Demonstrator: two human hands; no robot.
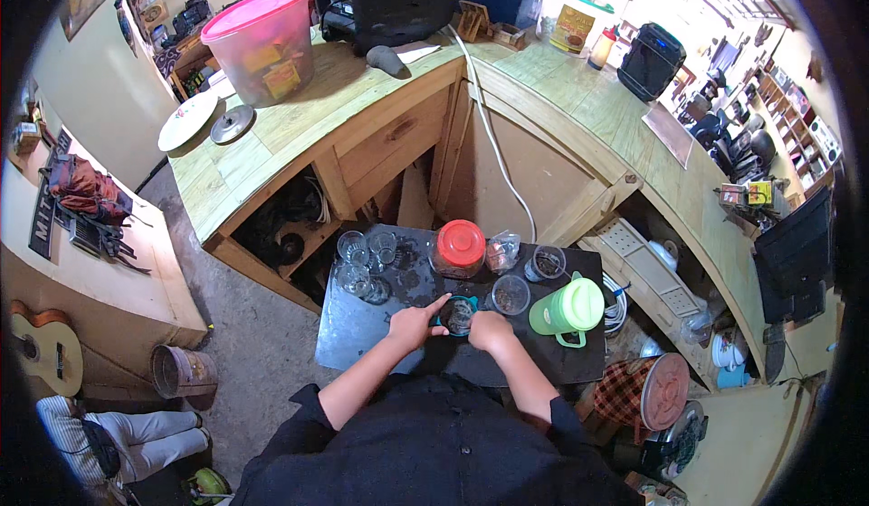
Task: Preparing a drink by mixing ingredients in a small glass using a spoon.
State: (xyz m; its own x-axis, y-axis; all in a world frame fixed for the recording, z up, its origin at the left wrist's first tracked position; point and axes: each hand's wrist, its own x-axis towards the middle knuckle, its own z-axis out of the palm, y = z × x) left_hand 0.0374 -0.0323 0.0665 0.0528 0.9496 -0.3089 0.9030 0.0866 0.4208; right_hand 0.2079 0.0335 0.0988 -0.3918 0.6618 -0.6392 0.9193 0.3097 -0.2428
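Observation:
On a low dark table [358, 336] in front of me is a small round teal-rimmed vessel [459, 318], with a dark, greyish inside. Whether it is a cup or a strainer I cannot tell. My left hand [414, 328] grips its left side, thumb along the rim and a finger below. Against its right side my right hand [491, 330] is closed; what it holds is hidden. Just beyond stand a red-lidded jar [460, 248], a clear plastic bag [502, 253] and two clear tubs, one [511, 295] nearer and one [547, 263] farther. A light green lidded pitcher [568, 310] stands at the right.
Several clear glasses [354, 280] stand at the table's left. Behind, a wooden counter [362, 99] holds a pink-lidded tub [262, 49], and a white cable [496, 135] hangs down. A bucket [184, 371] is on the floor at left; a plaid-sided drum [638, 393] stands at right.

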